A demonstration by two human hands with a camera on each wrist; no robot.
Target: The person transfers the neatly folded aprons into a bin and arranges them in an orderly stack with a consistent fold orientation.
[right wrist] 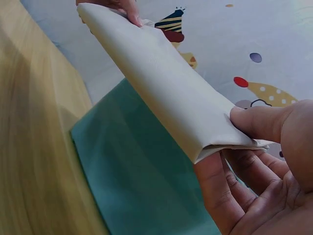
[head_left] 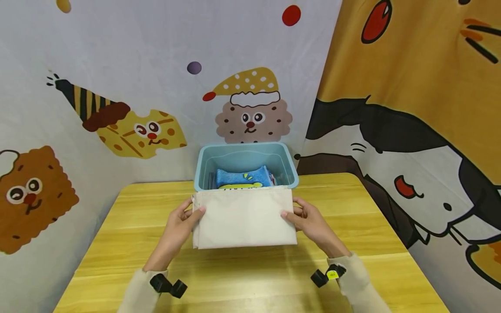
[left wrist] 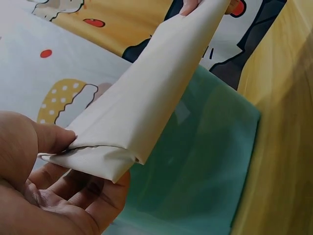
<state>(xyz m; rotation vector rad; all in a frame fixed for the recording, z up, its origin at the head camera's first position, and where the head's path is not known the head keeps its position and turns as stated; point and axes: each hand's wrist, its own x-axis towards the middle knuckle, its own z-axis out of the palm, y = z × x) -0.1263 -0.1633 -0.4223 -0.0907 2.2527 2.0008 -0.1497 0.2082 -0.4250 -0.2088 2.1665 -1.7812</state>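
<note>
A folded cream cloth (head_left: 245,219) is held up between both hands, in front of a light blue plastic bin (head_left: 291,167). At its left end my left hand (head_left: 181,224) pinches it, thumb on the near face and fingers behind and below. My right hand (head_left: 311,221) grips the right end in the same way. Layers of the fold show at the end of the cloth (left wrist: 132,112) in the left wrist view. Inside the bin lies a blue packet (head_left: 242,176) with yellow marks, its lower part hidden by the cloth.
The bin stands at the far edge of a wooden table (head_left: 148,226). Right behind it hangs a cartoon-printed cloth backdrop (head_left: 156,56). The bin's front wall (right wrist: 142,166) shows below the cloth in the right wrist view.
</note>
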